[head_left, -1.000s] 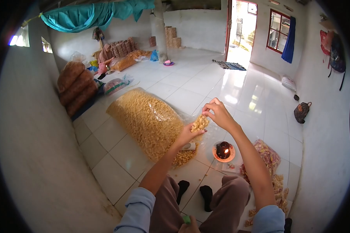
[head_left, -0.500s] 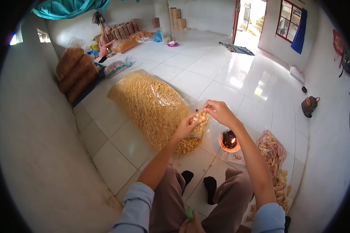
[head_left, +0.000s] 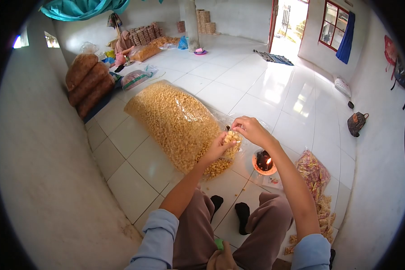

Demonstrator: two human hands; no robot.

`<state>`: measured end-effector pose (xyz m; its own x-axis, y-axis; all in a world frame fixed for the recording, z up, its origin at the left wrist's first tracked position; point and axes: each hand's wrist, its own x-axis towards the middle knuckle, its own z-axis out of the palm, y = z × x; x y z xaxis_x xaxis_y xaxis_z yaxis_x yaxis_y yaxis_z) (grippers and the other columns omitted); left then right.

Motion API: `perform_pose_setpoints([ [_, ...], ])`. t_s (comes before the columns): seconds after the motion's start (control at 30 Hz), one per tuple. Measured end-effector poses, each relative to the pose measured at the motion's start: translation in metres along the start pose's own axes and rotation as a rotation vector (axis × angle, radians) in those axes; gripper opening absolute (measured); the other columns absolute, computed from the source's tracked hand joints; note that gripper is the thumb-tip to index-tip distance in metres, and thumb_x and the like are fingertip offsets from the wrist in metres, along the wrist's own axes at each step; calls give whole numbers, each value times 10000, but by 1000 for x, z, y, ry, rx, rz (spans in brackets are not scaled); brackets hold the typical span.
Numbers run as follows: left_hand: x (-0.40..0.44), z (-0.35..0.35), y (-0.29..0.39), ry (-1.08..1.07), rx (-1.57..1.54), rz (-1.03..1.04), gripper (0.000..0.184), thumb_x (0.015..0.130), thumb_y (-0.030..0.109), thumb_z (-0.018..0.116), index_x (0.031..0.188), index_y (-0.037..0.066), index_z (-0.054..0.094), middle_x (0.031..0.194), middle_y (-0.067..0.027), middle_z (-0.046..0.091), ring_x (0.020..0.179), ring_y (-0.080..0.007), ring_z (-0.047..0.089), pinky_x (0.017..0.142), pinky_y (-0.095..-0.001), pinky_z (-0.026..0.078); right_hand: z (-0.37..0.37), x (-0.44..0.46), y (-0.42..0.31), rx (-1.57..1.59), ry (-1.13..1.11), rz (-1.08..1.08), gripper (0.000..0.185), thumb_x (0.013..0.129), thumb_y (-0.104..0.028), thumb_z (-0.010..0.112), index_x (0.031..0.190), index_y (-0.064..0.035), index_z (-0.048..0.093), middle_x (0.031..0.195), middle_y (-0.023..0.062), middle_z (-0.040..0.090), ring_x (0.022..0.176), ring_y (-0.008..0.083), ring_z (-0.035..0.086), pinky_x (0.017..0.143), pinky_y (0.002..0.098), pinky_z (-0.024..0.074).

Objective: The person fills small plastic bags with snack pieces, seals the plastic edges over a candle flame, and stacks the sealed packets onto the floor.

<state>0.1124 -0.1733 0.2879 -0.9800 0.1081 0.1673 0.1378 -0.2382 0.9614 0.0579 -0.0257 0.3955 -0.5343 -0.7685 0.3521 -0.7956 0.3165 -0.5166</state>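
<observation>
Held up in front of me is a small clear plastic bag of yellow snacks [head_left: 232,142]. The fingers of my left hand [head_left: 218,147] are closed on its left side. My right hand [head_left: 250,129] pinches the bag's upper edge. Just beyond and left of them lies a large clear sack of yellow snacks [head_left: 171,121], its mouth end towards my hands, with loose pieces at its opening. Below my right wrist a small flame burns in an orange-rimmed bowl [head_left: 264,170] with a dark inside.
A bag of red and yellow wrappers [head_left: 311,170] lies at the right, with filled small packets [head_left: 327,218] nearer me. Large brown sacks [head_left: 89,83] lean on the left wall. Another person [head_left: 123,46] sits at the back among snack piles. A pillar [head_left: 191,27] stands behind.
My right hand has shifted slightly left along the top of the small bag. Both hands still hold it, and the bag now hangs a little more upright.
</observation>
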Motion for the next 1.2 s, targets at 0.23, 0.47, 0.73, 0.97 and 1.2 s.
perform_pose_setpoints([
  [0.23, -3, 4, -7, -18, 8, 149, 325, 784, 52, 623, 1057, 21, 450, 930, -37, 552, 859, -104, 553, 736, -245, 469, -3, -1, -4, 52, -99, 77, 114, 780, -65, 483, 811, -11, 579, 769, 125, 619, 735, 240, 600, 653, 328, 466],
  [0.47, -8, 9, 7, -136, 40, -22, 353, 792, 69, 617, 1092, 0, 444, 971, -77, 574, 856, -138, 577, 736, -274, 496, -3, -2, -2, 80, -65, 101, 179, 774, -26, 403, 829, -11, 572, 767, 122, 630, 715, 237, 606, 655, 339, 467],
  [0.73, 4, 21, -8, -174, -47, -46, 271, 795, 76, 609, 1025, -15, 498, 959, -103, 607, 808, -154, 607, 722, -266, 486, -21, -12, -3, 132, 20, 214, 111, 797, -61, 464, 822, -29, 567, 750, 88, 611, 725, 217, 571, 655, 317, 461],
  [0.97, 41, 81, -53, -246, -30, -106, 303, 777, 101, 637, 1029, -5, 508, 955, -82, 615, 850, -142, 604, 769, -262, 477, -76, -117, 49, -130, 403, 216, 117, 816, -102, 528, 741, -23, 569, 684, 71, 505, 688, 185, 490, 611, 299, 421],
  [1.2, 60, 189, -192, -445, -88, -259, 301, 763, 79, 646, 1020, -19, 523, 963, -86, 615, 878, -138, 594, 784, -260, 472, -64, -294, 148, 110, 488, 906, 117, 838, -115, 489, 809, -15, 544, 718, 117, 526, 688, 198, 538, 613, 313, 423],
])
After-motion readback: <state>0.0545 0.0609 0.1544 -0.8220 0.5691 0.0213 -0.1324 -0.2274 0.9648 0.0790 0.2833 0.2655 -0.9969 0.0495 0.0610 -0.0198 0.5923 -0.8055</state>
